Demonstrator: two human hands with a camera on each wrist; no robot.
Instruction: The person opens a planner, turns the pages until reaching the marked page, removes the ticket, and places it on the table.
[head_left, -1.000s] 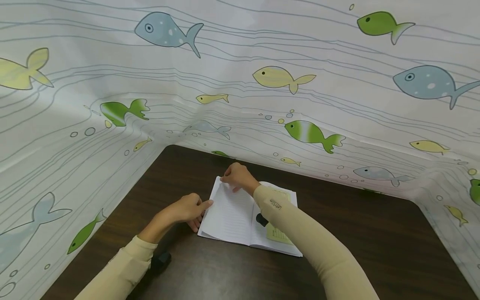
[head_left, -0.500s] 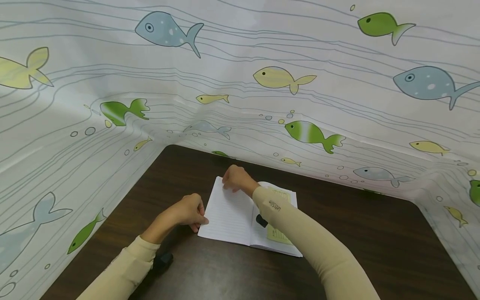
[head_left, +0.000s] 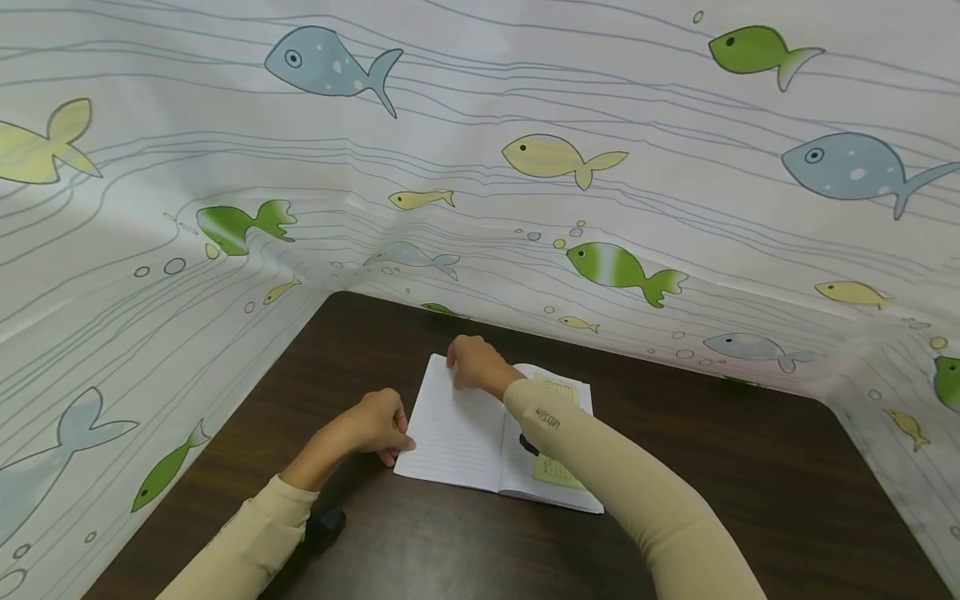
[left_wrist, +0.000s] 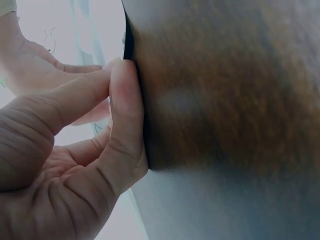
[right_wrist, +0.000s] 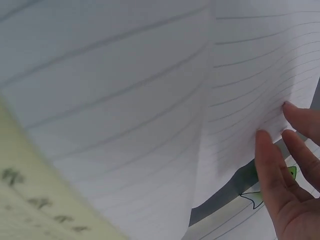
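Note:
An open notebook point(head_left: 453, 442) with lined pages lies on the dark table. My left hand point(head_left: 375, 423) pinches its left edge near the lower corner, thumb on top; in the left wrist view the thumb and index finger point(left_wrist: 126, 95) meet at the edge. My right hand point(head_left: 480, 365) reaches over to the upper part of the left page. In the right wrist view, the extended fingertips of my right hand point(right_wrist: 285, 197) touch that page near its edge. A yellow-green sheet point(head_left: 555, 473) with writing lies on the right page, partly covered by my right forearm.
A brown wooden table point(head_left: 750, 467) extends around the notebook. White sheeting point(head_left: 465, 100) printed with fish encloses it at the back and both sides. A black wrist device point(head_left: 324, 527) sits below my left sleeve.
The left page, lifted and curved earlier, now lies flatter. My left hand has moved down along the edge to pinch near the lower corner. My right hand has shifted slightly right and down.

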